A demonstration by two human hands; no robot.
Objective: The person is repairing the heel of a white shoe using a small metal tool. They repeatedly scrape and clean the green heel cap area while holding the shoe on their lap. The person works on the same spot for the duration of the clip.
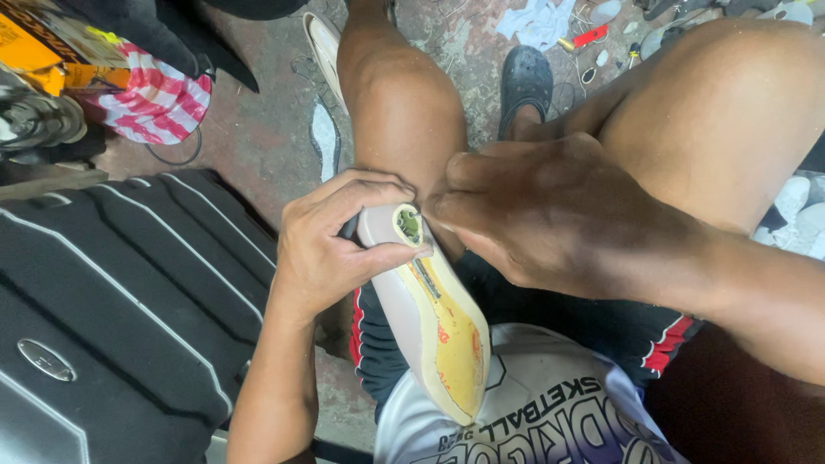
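Shoe (434, 331), sole up, centre frame on lap. Left hand (331, 245) curled tight round heel (404, 225); right hand (537, 210) pinched shut at heel tip, contents hidden. Risk: slip, fingers so close.

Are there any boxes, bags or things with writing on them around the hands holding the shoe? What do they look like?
Cardboard box: top left corner, orange-yellow with dark print, partly cut off.
Striped bag: beside the box, soft, crumpled, pink and white.
Suitcase badge: lower left on the black ribbed suitcase, small silver oval.
Shirt print: bottom middle, dark letters on white cloth.
No screens or signs.
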